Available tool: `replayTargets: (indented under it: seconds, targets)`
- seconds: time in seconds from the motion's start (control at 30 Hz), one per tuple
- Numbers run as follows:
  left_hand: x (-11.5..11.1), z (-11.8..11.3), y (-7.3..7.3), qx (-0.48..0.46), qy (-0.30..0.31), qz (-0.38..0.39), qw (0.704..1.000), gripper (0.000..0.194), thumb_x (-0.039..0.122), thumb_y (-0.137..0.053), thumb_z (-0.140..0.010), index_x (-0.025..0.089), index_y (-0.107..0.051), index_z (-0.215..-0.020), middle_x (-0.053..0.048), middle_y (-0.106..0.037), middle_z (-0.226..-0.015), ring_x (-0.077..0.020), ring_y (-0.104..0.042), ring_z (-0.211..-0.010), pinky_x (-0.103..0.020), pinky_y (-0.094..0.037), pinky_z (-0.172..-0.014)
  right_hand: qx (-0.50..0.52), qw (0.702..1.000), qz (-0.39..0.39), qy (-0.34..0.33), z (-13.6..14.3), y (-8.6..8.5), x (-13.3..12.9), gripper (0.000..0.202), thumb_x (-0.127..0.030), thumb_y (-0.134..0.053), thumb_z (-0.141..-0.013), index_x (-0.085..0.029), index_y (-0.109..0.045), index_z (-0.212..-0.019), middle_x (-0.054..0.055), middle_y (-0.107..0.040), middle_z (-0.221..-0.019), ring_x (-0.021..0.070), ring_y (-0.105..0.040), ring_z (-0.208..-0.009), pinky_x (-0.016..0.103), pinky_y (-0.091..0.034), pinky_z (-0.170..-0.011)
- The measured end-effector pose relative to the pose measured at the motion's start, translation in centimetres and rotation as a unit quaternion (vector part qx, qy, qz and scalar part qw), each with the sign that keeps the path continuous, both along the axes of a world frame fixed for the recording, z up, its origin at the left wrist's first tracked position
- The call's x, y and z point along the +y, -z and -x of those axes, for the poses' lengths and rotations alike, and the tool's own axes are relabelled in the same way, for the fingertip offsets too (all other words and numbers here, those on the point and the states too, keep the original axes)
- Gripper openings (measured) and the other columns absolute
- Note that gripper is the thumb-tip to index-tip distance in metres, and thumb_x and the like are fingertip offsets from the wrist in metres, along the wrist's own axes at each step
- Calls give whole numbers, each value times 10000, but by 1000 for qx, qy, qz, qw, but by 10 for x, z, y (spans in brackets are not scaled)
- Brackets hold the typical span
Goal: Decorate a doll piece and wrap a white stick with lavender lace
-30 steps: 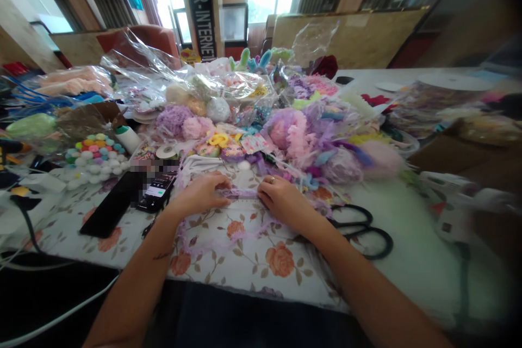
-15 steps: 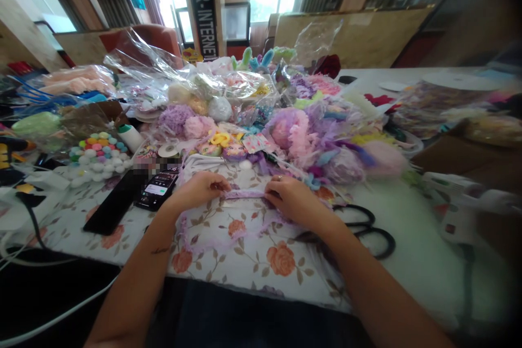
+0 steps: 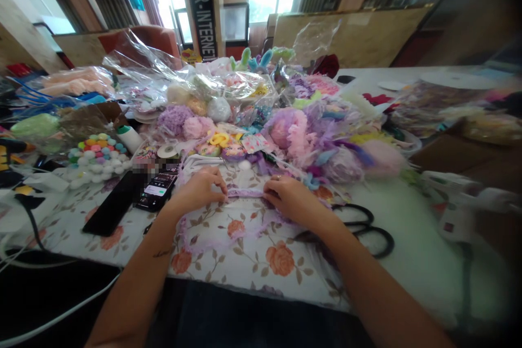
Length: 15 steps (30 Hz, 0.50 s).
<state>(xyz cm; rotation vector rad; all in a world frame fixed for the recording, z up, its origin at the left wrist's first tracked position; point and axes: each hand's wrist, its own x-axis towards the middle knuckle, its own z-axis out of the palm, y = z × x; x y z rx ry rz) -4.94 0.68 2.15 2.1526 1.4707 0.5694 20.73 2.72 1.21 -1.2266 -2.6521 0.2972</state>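
At the frame's centre, the left hand [image 3: 199, 191] and right hand [image 3: 290, 199] are each pinching an end of a lilac lace strip [image 3: 246, 193], stretching it above the floral cloth [image 3: 261, 261]; scissors [image 3: 365, 234] are lying right.

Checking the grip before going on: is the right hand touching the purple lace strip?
Touching. The head view shows the right hand pinching one end of the purple lace strip, the left hand pinching the other.
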Motion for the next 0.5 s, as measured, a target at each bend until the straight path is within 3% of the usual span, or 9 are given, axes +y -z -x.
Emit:
replayTargets:
  seconds: [0.17, 0.5]
  targets:
    - [2, -4, 4, 56, 18, 1, 998, 118, 277, -664, -771, 206, -741, -717, -25, -566, -774, -201, -538, -858, -308, -408, -767, -1, 1000, 1, 1, 1, 0, 0, 173, -191, -548, -906, -154, -654, -774, 69, -646, -849, 165, -586, -755, 248, -388, -695]
    - [2, 1, 2, 60, 37, 7, 998, 218, 319, -573, -836, 199, -701, -707, -36, -588, -798, -201, -554, -865, -297, -423, -769, 9, 1000, 11, 2, 0, 2, 1, 185, -130, -531, -890, -150, -655, -753, 73, -645, -830, 168, -578, -749, 254, -388, -687]
